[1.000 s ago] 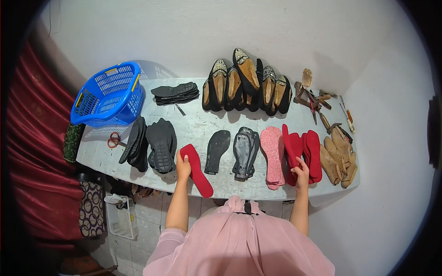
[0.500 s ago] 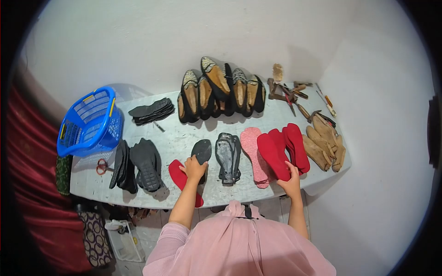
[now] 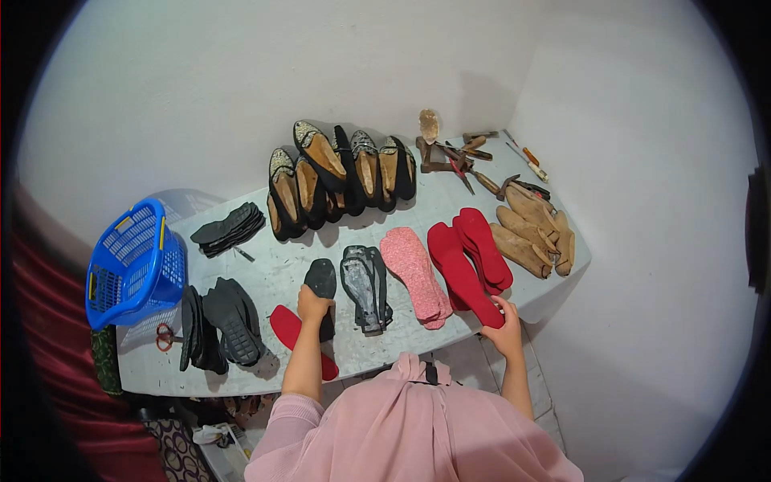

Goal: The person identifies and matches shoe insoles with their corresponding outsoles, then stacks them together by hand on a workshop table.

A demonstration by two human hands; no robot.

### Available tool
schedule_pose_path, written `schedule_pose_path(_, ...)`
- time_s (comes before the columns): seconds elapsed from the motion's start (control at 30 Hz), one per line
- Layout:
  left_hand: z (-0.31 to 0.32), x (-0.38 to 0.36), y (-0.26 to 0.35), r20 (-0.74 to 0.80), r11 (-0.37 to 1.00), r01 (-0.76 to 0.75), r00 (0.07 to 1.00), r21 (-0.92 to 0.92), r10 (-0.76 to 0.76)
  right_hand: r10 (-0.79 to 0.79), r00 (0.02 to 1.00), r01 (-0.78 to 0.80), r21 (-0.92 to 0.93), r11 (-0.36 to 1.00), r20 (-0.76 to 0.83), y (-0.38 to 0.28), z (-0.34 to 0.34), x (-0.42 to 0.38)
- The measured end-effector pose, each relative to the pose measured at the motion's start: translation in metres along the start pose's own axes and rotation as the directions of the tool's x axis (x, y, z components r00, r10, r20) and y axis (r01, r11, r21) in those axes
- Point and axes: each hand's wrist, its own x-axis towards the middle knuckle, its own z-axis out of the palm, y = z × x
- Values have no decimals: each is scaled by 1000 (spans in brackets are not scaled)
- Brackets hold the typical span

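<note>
My left hand (image 3: 313,305) is closed around the middle of a black shoe sole (image 3: 321,277), near the table's front edge. Beside it lies a single red insole (image 3: 286,325), partly hidden by my forearm. With my right hand (image 3: 504,328) I grip the near end of a red insole (image 3: 458,269) on the right-hand pile. A second stack of red insoles (image 3: 483,253) rests against that one. Between my hands are a pile of pink speckled insoles (image 3: 414,273) and a stack of grey-black pieces (image 3: 365,285) shaped like soles.
Flat shoes (image 3: 321,169) stand at the back. Wooden shoe lasts (image 3: 530,233) and hand tools (image 3: 462,157) occupy the right. At left are a blue basket (image 3: 132,269), black soles (image 3: 233,321), more black soles (image 3: 229,229) and red-handled scissors (image 3: 165,337).
My view has turned, so the table appears shifted left and tilted. My right hand has drawn the red insole toward the front edge. The left hand stays at the black sole.
</note>
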Motion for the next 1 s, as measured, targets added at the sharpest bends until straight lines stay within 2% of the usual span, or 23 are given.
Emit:
schedule_pose_path(0.07, 17, 3, -12, -41, 990, -114, 993, -85, 111, -10, 1000, 10, 8, 1000, 0, 1, -3, -2)
schedule_pose_path(0.17, 29, 16, -24, 15, 965, -108, 993, -240, 115, 8, 1000, -7, 36, 999, -18, 0, -9, -5)
schedule_pose_path(0.27, 36, 19, -29, -64, 806, -74, 997, -587, 45, 25, 999, -22, 81, 996, -26, 9, -13, -8)
schedule_pose_path(0.3, 29, 20, -28, -2, 785, -32, 999, -619, 39, 30, 999, -27, 88, 996, -24, 11, -14, -9)
schedule_pose_path(0.4, -3, 12, -24, 279, 363, 217, 952, -906, 128, 42, 999, -41, 125, 991, -5, 18, -14, -12)
schedule_pose_path(0.43, -13, 5, -16, 274, 311, 228, 955, -923, 112, 44, 999, -44, 150, 988, 8, 19, -13, -13)
schedule_pose_path(0.53, -44, -16, 5, 383, 20, 393, 882, -919, 273, 36, 997, -51, 241, 969, 68, 13, -7, -10)
schedule_pose_path(0.57, -36, -10, -4, 374, -12, 406, 853, -914, 365, 31, 995, -55, 273, 960, 91, 8, -5, -9)
schedule_pose_path(0.67, -52, -33, 23, 243, -165, 364, 836, -917, 491, -45, 988, 2, 269, 963, 150, -8, 1, -2)
schedule_pose_path(0.7, -52, -39, 31, 206, -166, 320, 851, -933, 483, -56, 984, 10, 263, 965, 170, -15, 3, -1)
schedule_pose_path(0.8, -64, -61, 53, 147, -286, 375, 795, -882, 589, -110, 968, 47, 267, 963, 225, -35, 7, 5)
schedule_pose_path(0.93, -60, -72, 60, 250, -252, 424, 819, -870, 516, -210, 938, 98, 367, 925, 278, -62, 21, 8)
schedule_pose_path(1.0, -58, -80, 62, 221, -330, 466, 792, -821, 569, -268, 917, 139, 392, 910, 297, -76, 32, 5)
